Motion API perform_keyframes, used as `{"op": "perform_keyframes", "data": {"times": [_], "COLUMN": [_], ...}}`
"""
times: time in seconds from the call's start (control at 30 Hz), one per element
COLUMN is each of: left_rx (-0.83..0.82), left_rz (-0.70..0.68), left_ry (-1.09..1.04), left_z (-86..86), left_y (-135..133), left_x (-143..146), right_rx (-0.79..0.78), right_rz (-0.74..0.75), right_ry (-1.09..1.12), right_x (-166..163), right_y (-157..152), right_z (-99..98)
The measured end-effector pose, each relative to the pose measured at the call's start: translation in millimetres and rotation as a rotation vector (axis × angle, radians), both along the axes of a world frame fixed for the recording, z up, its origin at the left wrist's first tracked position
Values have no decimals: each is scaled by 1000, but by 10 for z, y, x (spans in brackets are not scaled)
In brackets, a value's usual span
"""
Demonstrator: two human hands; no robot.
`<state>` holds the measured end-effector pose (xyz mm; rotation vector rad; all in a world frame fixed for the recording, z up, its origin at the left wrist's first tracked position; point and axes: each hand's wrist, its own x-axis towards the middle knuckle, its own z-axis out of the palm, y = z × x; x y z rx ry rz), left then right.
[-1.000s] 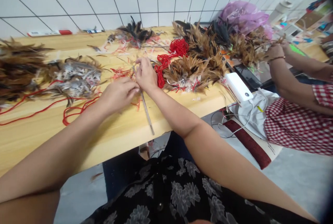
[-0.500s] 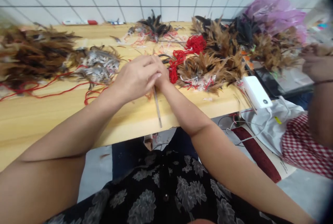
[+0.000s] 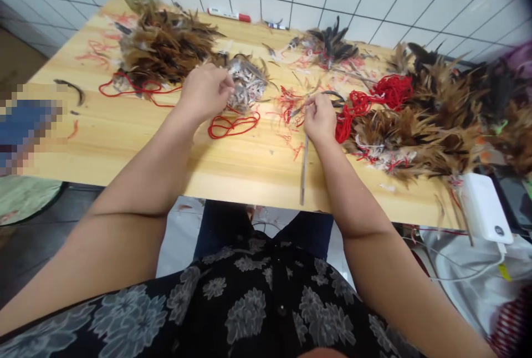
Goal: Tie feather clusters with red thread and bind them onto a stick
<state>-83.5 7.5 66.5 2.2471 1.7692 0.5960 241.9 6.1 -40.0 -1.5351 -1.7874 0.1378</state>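
My right hand [image 3: 320,119] is closed around the upper part of a thin wooden stick [image 3: 303,172], which runs down past the near edge of the wooden table [image 3: 124,136]. My left hand [image 3: 205,92] has its fingers curled at the edge of a grey-white feather bundle [image 3: 247,78]; the fingertips are hidden, so a grip cannot be confirmed. A loop of red string [image 3: 233,124] lies between the two hands. Just right of my right hand sits a mass of red string [image 3: 366,100].
A large brown feather pile [image 3: 164,47] lies at the back left, more brown and black feathers [image 3: 440,119] at the right. A white power bank [image 3: 482,208] with a cable rests at the table's right corner. White tiled wall behind. A red-and-white marker [image 3: 228,14] lies by the wall.
My left hand left the stick and moved left to the grey-white feather bundle. My right hand kept hold of the stick. The view swung left, and the neighbouring person's hands dropped out of sight.
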Motion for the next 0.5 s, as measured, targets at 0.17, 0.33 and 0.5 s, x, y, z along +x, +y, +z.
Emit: {"op": "perform_keyframes", "data": {"times": [0.17,0.33,0.5], "left_rx": [4,38,-66], "left_rz": [0,-21,72], "left_ry": [-91,-112,-20], "left_z": [-286,-390,-366], "left_y": [173,184,158], "left_x": [-85,73,308], "right_rx": [61,76,55], "right_rz": [18,67,132], "right_ry": [-15,-52,-61], "right_x": [8,-73,-210], "right_y": [-92,-204,-308], "right_z": [47,118,204]}}
